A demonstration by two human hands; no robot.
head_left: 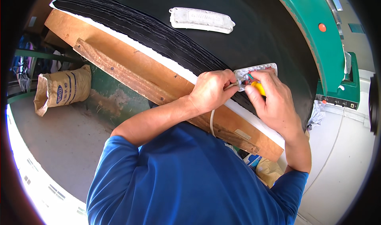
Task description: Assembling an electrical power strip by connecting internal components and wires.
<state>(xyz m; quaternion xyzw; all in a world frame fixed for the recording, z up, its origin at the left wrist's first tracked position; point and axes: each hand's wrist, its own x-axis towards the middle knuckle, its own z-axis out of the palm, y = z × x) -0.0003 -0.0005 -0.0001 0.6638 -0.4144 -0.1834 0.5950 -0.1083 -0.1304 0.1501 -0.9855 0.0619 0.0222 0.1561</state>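
Observation:
My left hand (212,88) pinches the sheathed end of a white cable (212,124), which hangs down over the wooden edge. Closed around a small tool with a yellow handle (260,88) is my right hand (274,100); its working end is too small and covered to name. Both hands meet over an open white plastic casing (271,66) with bits of red and green inside, perhaps wires; the fingers hide much of it. Farther away, a long white plastic cover (202,20), like that of a power strip, lies on the black surface.
Layered black sheets (131,20) line the near side above a wooden board (119,76). A green machine arm (317,30) with an orange button curves along the right. At the left, a brown paper sack (65,88) stands by a green panel.

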